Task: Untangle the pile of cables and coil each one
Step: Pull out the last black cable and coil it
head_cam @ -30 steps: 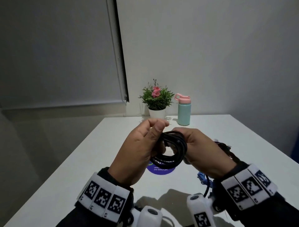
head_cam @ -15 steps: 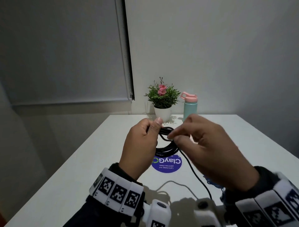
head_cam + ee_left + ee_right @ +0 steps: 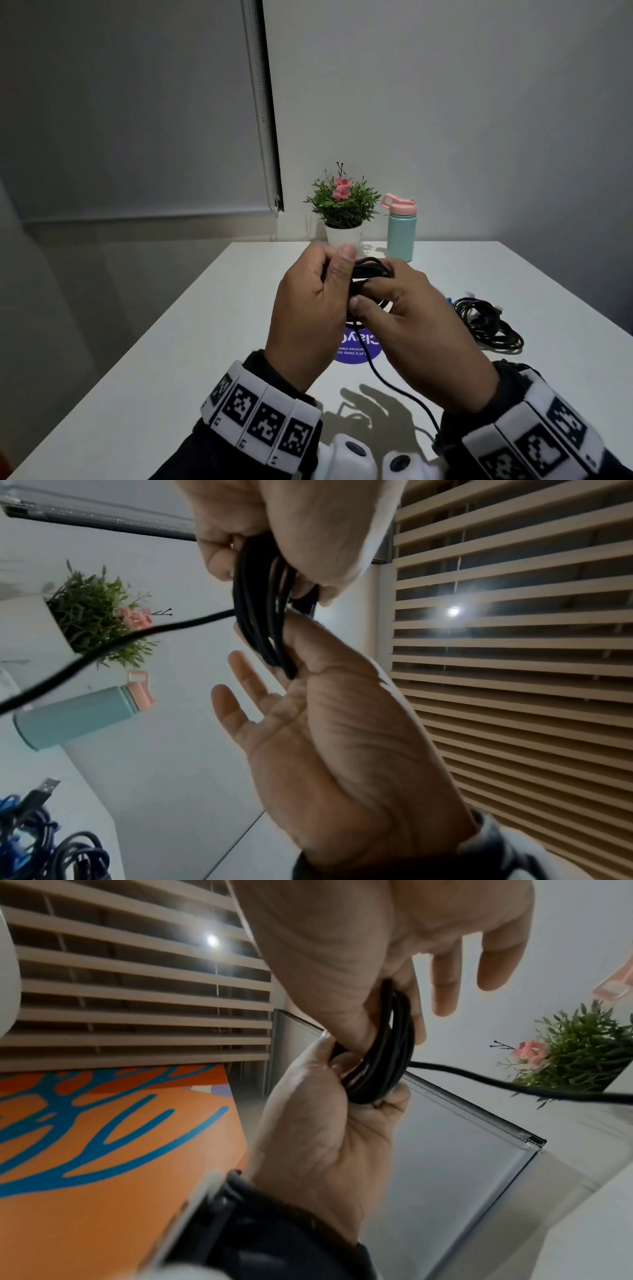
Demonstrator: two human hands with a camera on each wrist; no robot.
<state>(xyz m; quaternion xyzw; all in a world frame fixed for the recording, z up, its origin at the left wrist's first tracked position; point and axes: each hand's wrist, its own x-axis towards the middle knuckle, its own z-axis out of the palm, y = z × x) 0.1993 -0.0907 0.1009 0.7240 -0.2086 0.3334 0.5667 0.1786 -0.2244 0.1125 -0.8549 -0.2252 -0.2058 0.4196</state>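
Both hands hold one black cable (image 3: 371,274) up in the air over the white table (image 3: 171,359). In the head view the left hand (image 3: 308,308) has its fingers and thumb curled round the side of the loops, and the right hand (image 3: 414,329) pinches the same bunch with its thumb and first finger, while its other fingers stick out straight in the wrist views. Most of this cable is already wound into a small ring of several loops. One loose tail (image 3: 397,387) hangs down from the ring toward the person, so I think a few more turns are needed before this one is finished. To the right on the table lies a dark pile of other cables (image 3: 488,322) with a bit of blue in it. That pile looks messy, not neat, so it seems to be waiting its turn. I cannot see any finished coil set down on the table.
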